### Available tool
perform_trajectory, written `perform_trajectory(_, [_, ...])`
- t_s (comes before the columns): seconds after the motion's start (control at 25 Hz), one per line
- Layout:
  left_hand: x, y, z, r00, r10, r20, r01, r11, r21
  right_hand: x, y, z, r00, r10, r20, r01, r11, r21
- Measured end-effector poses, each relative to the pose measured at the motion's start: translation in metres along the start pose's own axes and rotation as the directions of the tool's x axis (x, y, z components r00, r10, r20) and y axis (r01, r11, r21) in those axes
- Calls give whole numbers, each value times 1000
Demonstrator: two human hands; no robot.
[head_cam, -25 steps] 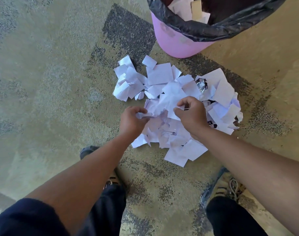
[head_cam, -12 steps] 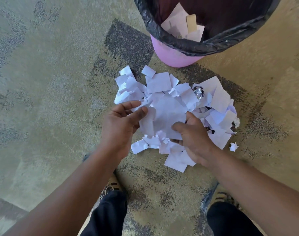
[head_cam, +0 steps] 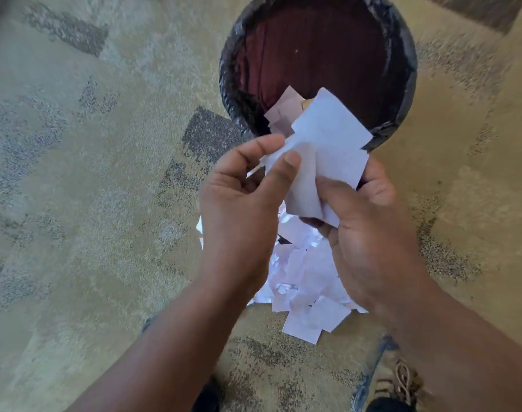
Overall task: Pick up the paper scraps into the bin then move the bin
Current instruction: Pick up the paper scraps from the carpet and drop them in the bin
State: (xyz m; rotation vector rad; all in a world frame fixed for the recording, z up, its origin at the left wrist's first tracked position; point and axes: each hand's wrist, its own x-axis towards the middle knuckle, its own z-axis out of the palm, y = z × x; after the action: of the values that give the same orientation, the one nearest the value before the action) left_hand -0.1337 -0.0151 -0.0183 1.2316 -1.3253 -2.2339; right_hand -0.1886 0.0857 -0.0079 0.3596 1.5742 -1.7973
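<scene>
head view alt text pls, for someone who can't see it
Two hands, left hand and right hand, hold a bunch of paper scraps at the near rim of a black-lined bin. More scraps lie on the patterned carpet below.

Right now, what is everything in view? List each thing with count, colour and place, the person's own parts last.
bin: one, lined with a black bag, top centre on the carpet, mouth open
scraps in the bin: a few, pale pink-white plus a tan one, at the near inner wall
held paper scraps: one bunch, white, over the bin's near rim, between both hands
paper scraps on the floor: a pile, white, below the hands
carpet: one, beige-green with dark grey patches, all around
shoe: one clearly seen, brown with laces, bottom right
left hand: one, thumb and fingers pinching the bunch's left edge
right hand: one, gripping the bunch from the right
</scene>
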Motion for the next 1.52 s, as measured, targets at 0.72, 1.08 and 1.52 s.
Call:
perform_trajectory(0.72, [62,-2,15,977,178,116,-205,934,292,60,-21,-37,995,-36,90,47,991,-123])
perform_trajectory(1.08, [81,-186,-104,951,-283,-125,224,351,909,105,115,-127,984,166,-64,-139,496,-857])
perform_trajectory(1.52, [85,-238,-106,970,-205,-127,208,440,874,162,204,-133,998,59,-8,-7,-18,-1000])
